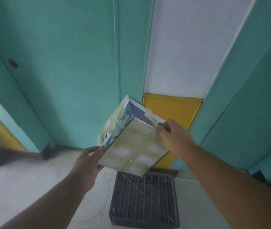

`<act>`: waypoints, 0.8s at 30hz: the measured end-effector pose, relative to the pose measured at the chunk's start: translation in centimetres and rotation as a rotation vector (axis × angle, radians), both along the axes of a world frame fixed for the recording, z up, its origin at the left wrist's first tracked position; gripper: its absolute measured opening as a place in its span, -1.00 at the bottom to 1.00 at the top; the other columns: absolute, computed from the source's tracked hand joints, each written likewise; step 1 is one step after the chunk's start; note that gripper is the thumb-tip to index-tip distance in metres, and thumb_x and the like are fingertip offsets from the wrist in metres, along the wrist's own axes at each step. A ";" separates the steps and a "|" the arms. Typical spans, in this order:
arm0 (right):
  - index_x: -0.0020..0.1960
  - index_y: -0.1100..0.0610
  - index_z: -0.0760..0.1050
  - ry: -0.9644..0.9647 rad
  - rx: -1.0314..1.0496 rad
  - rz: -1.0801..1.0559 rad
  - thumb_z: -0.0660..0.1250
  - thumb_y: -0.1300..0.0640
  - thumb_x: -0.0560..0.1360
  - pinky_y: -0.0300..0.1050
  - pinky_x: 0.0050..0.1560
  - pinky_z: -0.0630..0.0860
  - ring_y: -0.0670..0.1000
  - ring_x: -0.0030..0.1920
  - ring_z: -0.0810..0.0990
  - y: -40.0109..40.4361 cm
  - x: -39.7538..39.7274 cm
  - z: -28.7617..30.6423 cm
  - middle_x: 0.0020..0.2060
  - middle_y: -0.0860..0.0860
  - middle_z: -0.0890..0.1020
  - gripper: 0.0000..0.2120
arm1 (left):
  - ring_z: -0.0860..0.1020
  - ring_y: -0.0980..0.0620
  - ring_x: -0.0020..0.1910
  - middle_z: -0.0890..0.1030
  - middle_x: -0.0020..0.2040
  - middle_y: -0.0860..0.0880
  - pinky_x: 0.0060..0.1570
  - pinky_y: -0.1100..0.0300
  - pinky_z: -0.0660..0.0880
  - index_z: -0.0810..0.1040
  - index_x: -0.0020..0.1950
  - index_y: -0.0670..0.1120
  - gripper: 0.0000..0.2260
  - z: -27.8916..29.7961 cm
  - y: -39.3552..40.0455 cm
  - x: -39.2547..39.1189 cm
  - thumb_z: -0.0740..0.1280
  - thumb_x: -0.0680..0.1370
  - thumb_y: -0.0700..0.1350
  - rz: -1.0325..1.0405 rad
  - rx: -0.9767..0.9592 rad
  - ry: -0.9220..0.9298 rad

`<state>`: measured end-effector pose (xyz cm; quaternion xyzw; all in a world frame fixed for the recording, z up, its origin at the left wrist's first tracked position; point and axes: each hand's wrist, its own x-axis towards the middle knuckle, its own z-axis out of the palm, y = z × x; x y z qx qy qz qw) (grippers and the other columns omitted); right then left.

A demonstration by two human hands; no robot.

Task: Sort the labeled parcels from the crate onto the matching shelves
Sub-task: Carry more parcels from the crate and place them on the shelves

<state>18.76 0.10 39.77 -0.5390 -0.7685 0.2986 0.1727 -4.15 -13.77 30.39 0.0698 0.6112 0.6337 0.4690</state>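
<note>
My left hand grips the near lower corner of the parcel, thumb on the printed side, fingers curled underneath. My right hand pinches the far right edge, thumb and fingers closed on it. The parcel is held up in the air, tilted, above the dark slatted crate that sits on the floor below and just ahead of me. I can't see into the crate properly from here.

Handling guess: a stiff cardboard box, taped over with clear glossy tape, so probably a bit slick. It looks light enough for a corner-and-edge hold; opposite corners or edges seem the safest place to grip.

Writing: the side face has blue and pale print with some characters, too blurred to read. Two white label patches sit on the bottom face, with no text I can make out.

Beyond it, teal panels, a yellow panel and a white wall. No shelves are clearly visible.
</note>
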 end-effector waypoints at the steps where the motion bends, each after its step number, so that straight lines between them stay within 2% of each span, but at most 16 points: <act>1: 0.02 -0.01 0.43 0.008 -0.018 0.008 0.17 -0.08 0.65 -0.05 -0.25 0.46 0.08 -0.17 0.58 -0.4 -0.2 0.0 -0.14 0.01 0.58 -0.84 | 0.65 -0.16 0.01 0.63 0.12 -0.29 0.17 -0.10 0.56 0.57 0.04 -0.16 -0.84 0.1 -0.1 -0.4 0.46 0.50 -0.18 -0.012 -0.010 0.000; 3: 0.09 -0.06 0.44 0.021 -0.056 0.012 0.12 -0.05 0.67 -0.05 -0.22 0.45 0.07 -0.14 0.59 -1.3 -0.7 -0.1 -0.07 0.03 0.61 -0.85 | 0.66 -0.11 -0.02 0.63 0.14 -0.26 0.15 -0.08 0.56 0.54 0.13 -0.16 -0.73 0.1 -0.4 -1.3 0.48 0.47 -0.24 -0.024 -0.006 -0.021; 4: 0.06 -0.03 0.47 0.015 -0.070 0.008 0.10 -0.07 0.67 -0.06 -0.22 0.42 0.06 -0.16 0.57 -1.7 -0.9 0.0 -0.08 0.05 0.61 -0.78 | 0.65 -0.10 -0.02 0.63 0.14 -0.23 0.09 -0.04 0.57 0.51 0.21 -0.17 -0.65 0.1 -0.6 -1.6 0.49 0.46 -0.27 -0.035 0.000 -0.039; 6: -0.14 0.08 0.46 -0.012 -0.080 -0.027 0.04 -0.24 0.64 -0.07 -0.27 0.33 0.05 -0.27 0.50 -2.4 -1.2 0.4 -0.25 0.04 0.55 -0.54 | 0.66 -0.08 -0.03 0.66 0.11 -0.23 -0.02 0.06 0.53 0.49 0.28 -0.21 -0.52 0.3 -1.1 -2.1 0.52 0.40 -0.29 -0.127 0.014 -0.020; 7: -0.23 0.10 0.39 -0.020 -0.077 -0.049 0.01 -0.35 0.59 -0.08 -0.30 0.27 0.03 -0.35 0.43 -2.7 -1.2 0.6 -0.34 0.02 0.47 -0.44 | 0.66 -0.09 -0.04 0.67 0.07 -0.22 -0.05 0.10 0.50 0.54 0.23 -0.21 -0.55 0.7 -1.5 -2.0 0.54 0.37 -0.29 -0.206 0.001 0.061; 9: -0.28 0.09 0.31 0.005 -0.078 -0.066 0.00 -0.47 0.48 -0.12 -0.34 0.22 0.00 -0.43 0.35 -3.4 -1.3 0.9 -0.43 -0.01 0.37 -0.38 | 0.64 -0.11 -0.03 0.69 -0.01 -0.14 -0.09 0.11 0.48 0.61 0.09 -0.12 -0.67 1.6 -2.1 -1.4 0.57 0.38 -0.25 -0.303 -0.058 0.280; 10: -0.24 0.08 0.35 0.043 -0.098 -0.081 0.04 -0.46 0.47 -0.16 -0.36 0.25 -0.03 -0.44 0.39 -3.7 -1.3 1.0 -0.43 -0.04 0.41 -0.41 | 0.64 -0.10 -0.02 0.68 -0.02 -0.08 -0.10 0.10 0.50 0.58 0.07 -0.06 -0.68 2.0 -2.3 -1.1 0.57 0.39 -0.24 -0.315 -0.077 0.369; 12: 0.01 0.05 0.43 0.148 -0.180 -0.140 0.17 -0.36 0.53 -0.27 -0.44 0.38 -0.08 -0.38 0.55 -4.1 -1.0 0.9 -0.30 -0.05 0.56 -0.54 | 0.63 -0.04 0.01 0.65 0.03 0.00 -0.07 0.05 0.60 0.49 0.11 0.03 -0.57 2.8 -2.2 -0.8 0.57 0.38 -0.27 -0.338 -0.083 0.468; 14: 0.15 0.06 0.42 0.224 -0.261 -0.173 0.21 -0.26 0.58 -0.33 -0.49 0.43 -0.10 -0.29 0.62 -4.6 -0.5 0.9 -0.18 -0.04 0.61 -0.60 | 0.63 -0.03 0.04 0.64 0.07 0.00 -0.03 0.00 0.64 0.44 0.11 0.03 -0.56 3.5 -2.2 -0.6 0.55 0.40 -0.30 -0.366 -0.102 0.518; 16: 0.12 0.07 0.43 0.291 -0.285 -0.203 0.25 -0.19 0.60 -0.19 -0.36 0.59 -0.02 -0.23 0.67 -4.8 0.3 0.3 -0.13 0.04 0.64 -0.67 | 0.65 -0.08 0.03 0.67 0.07 -0.06 0.00 -0.06 0.64 0.46 0.08 -0.01 -0.73 4.1 -2.2 -0.1 0.47 0.51 -0.24 -0.367 -0.128 0.495; 17: 0.08 0.06 0.44 0.308 -0.269 -0.226 0.28 -0.17 0.59 -0.02 -0.24 0.67 0.05 -0.19 0.69 -4.8 0.8 -0.1 -0.11 0.08 0.66 -0.70 | 0.66 -0.11 0.02 0.68 0.05 -0.10 0.04 -0.10 0.63 0.49 0.07 -0.07 -0.88 4.5 -2.3 0.4 0.40 0.58 -0.17 -0.345 -0.110 0.427; 18: 0.04 0.04 0.44 0.312 -0.248 -0.245 0.31 -0.16 0.57 0.15 -0.13 0.68 0.11 -0.15 0.70 -4.8 1.3 -0.6 -0.10 0.09 0.66 -0.73 | 0.67 -0.14 0.01 0.69 0.03 -0.13 0.08 -0.14 0.62 0.51 0.06 -0.13 -0.89 5.1 -2.5 1.1 0.31 0.64 -0.09 -0.329 -0.089 0.351; 19: 0.03 0.03 0.45 0.308 -0.239 -0.261 0.34 -0.17 0.54 0.26 -0.07 0.66 0.14 -0.12 0.70 -4.9 1.9 -0.9 -0.09 0.10 0.67 -0.72 | 0.68 -0.16 0.01 0.70 0.01 -0.15 0.09 -0.16 0.62 0.53 0.08 -0.17 -0.77 5.5 -2.7 1.8 0.24 0.67 -0.01 -0.314 -0.060 0.259; 21: 0.03 0.03 0.46 0.346 -0.267 -0.285 0.35 -0.31 0.40 0.33 -0.06 0.64 0.17 -0.13 0.71 -5.7 3.3 -1.0 -0.10 0.11 0.68 -0.56 | 0.68 -0.16 0.00 0.71 0.00 -0.14 0.06 -0.14 0.63 0.56 0.12 -0.14 -0.64 5.9 -2.9 3.2 0.14 0.68 0.12 -0.313 -0.041 0.164; 24: 0.04 0.09 0.51 0.378 -0.317 -0.315 0.21 -0.62 0.21 0.32 -0.11 0.65 0.22 -0.19 0.72 -6.4 6.6 -1.3 -0.14 0.18 0.69 -0.18 | 0.69 -0.14 -0.05 0.73 -0.09 -0.09 -0.02 -0.09 0.64 0.57 0.10 -0.05 -0.60 6.5 -3.1 5.7 0.07 0.67 0.18 -0.389 -0.078 0.250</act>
